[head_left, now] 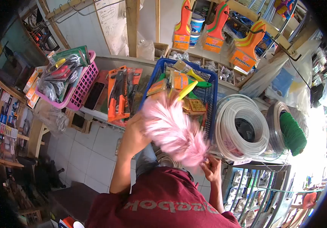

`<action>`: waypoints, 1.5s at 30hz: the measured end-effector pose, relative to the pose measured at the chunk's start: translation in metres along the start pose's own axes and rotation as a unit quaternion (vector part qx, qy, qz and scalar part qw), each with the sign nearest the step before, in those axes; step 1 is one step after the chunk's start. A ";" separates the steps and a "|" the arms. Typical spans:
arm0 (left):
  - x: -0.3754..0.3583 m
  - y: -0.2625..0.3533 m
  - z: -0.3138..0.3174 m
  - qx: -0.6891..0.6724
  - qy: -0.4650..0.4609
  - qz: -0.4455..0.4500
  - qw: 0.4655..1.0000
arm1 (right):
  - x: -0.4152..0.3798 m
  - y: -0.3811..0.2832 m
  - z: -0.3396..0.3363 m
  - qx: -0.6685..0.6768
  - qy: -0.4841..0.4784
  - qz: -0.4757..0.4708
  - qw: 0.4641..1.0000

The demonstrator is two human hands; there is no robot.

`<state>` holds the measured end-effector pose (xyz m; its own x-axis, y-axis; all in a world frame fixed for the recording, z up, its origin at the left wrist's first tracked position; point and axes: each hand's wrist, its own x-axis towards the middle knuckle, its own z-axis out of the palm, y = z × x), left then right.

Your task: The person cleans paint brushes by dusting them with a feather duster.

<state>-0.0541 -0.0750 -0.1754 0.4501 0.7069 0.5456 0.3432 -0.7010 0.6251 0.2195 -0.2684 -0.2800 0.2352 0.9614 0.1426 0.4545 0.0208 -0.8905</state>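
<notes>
A pink fluffy duster (174,131), blurred by motion, stretches between my hands in front of the blue basket (213,110). My right hand (211,168) has its fingers curled at the duster's lower right end. At the upper left end is my left hand (136,131); the pink fibres hide its fingers, so its grip is not visible. Inside the basket lie paintbrushes with yellow and green handles (188,89) and packaged items, partly covered by the duster.
Left on the counter stand a pink basket (80,89) of packaged goods, a dark phone (94,95) and orange-handled packaged tools (118,95). White cable coils (243,127) and green cord (293,133) sit at right. Large paintbrushes (214,32) hang above the counter.
</notes>
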 end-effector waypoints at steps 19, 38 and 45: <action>0.003 0.002 0.003 0.081 0.082 0.039 0.993 | 0.001 -0.024 0.001 -0.004 0.054 0.063 0.997; -0.003 -0.010 0.010 0.272 0.189 0.050 0.942 | 0.008 -0.050 0.012 -0.005 0.018 0.064 0.998; -0.004 -0.014 0.013 0.267 0.197 0.059 0.942 | 0.000 -0.024 0.019 0.099 0.031 0.052 0.993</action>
<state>-0.0499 -0.0694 -0.1937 0.2062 0.5275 0.8242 0.7226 -0.6500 0.2352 0.1923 -0.2641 -0.2666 0.3275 0.9425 0.0672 0.2492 -0.0175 -0.9683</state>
